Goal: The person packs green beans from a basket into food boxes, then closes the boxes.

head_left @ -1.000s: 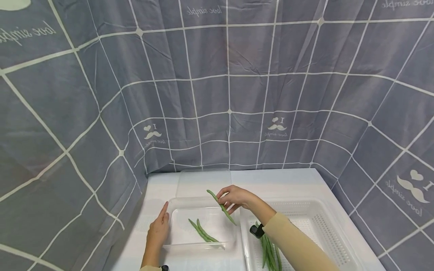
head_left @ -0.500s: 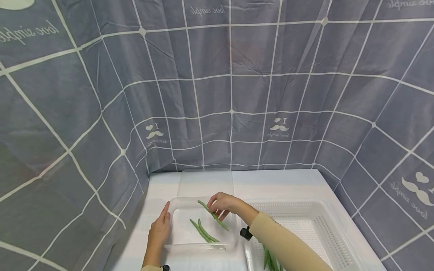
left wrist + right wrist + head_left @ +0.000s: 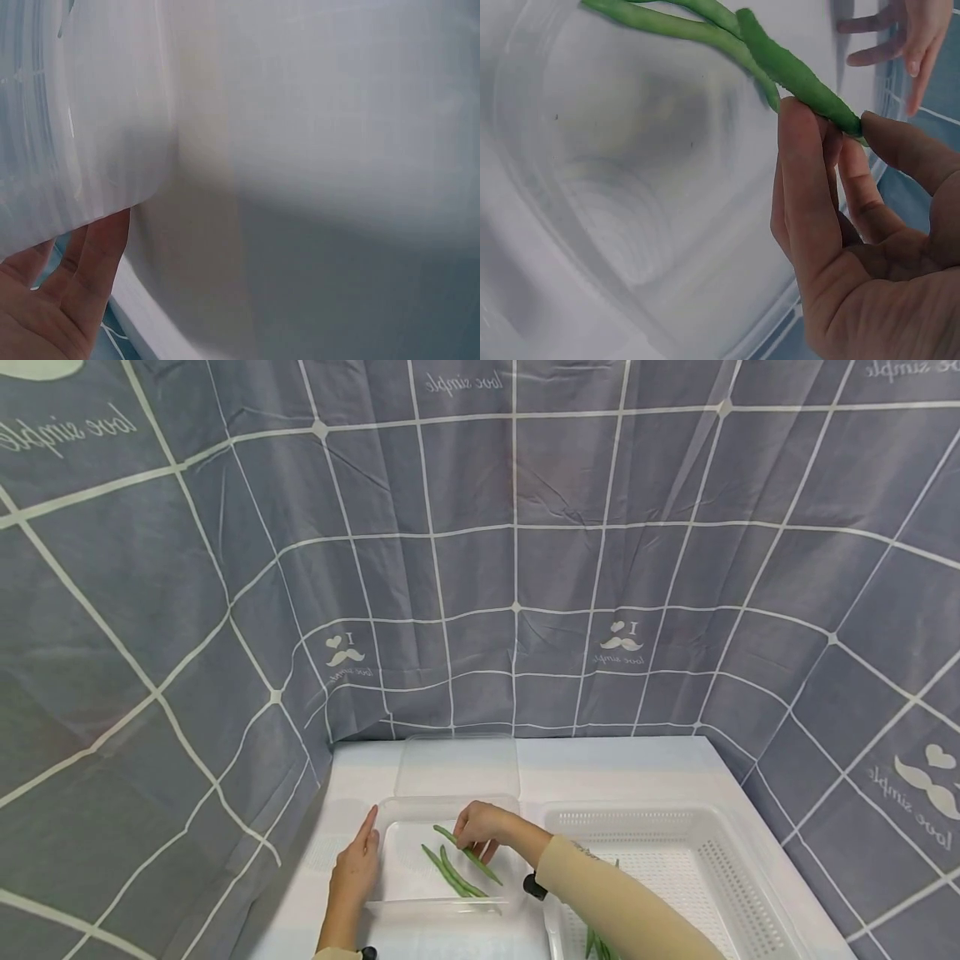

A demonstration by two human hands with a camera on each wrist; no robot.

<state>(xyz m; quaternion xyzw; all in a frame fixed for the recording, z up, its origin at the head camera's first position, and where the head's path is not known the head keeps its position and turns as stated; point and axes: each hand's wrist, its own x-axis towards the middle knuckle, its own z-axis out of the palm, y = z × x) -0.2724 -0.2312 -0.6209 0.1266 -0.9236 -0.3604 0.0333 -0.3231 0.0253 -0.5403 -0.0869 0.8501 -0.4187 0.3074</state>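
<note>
My right hand point(image 3: 483, 828) pinches a green bean point(image 3: 799, 75) between thumb and fingertips, low inside a clear plastic container point(image 3: 388, 837). Two more green beans point(image 3: 456, 878) lie on the container's floor, side by side, just left of the held one. In the right wrist view the held bean's near end sits under the thumb. My left hand point(image 3: 354, 864) rests its extended fingers against the container's left side; the left wrist view shows the fingertips point(image 3: 112, 229) at the clear wall.
A white perforated basket point(image 3: 720, 860) stands to the right, with green beans point(image 3: 596, 945) partly hidden under the right sleeve. Behind the container a clear flat lid point(image 3: 457, 767) lies on the white table point(image 3: 600, 768). A grey checked curtain point(image 3: 480, 568) surrounds the table's back and sides.
My right hand has carried the bean left and downward, from over the container's right side to close beside the two lying beans. The left hand has stayed at the container's side.
</note>
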